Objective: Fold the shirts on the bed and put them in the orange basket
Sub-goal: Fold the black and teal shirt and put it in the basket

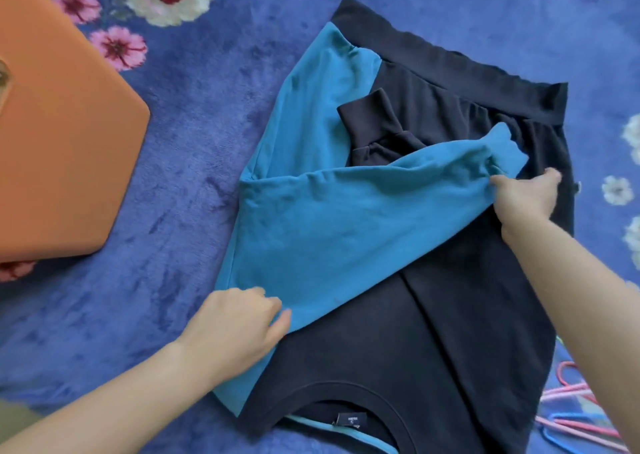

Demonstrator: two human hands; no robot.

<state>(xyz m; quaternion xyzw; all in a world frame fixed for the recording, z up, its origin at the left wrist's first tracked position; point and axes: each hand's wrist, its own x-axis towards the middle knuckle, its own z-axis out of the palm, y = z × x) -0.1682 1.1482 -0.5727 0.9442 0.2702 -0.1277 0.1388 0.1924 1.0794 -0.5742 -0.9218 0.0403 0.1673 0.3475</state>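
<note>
Navy-and-teal knit shirt (450,332), plush blue blanket (190,176), left fingers (263,298) and right fingers (547,176) pinching teal sleeve (346,218)

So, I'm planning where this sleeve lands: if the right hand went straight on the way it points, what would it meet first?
Probably the shirt's navy hem band. The right hand, pinching the teal sleeve, points away from the person across the navy body; height above the fabric is unclear.
</note>
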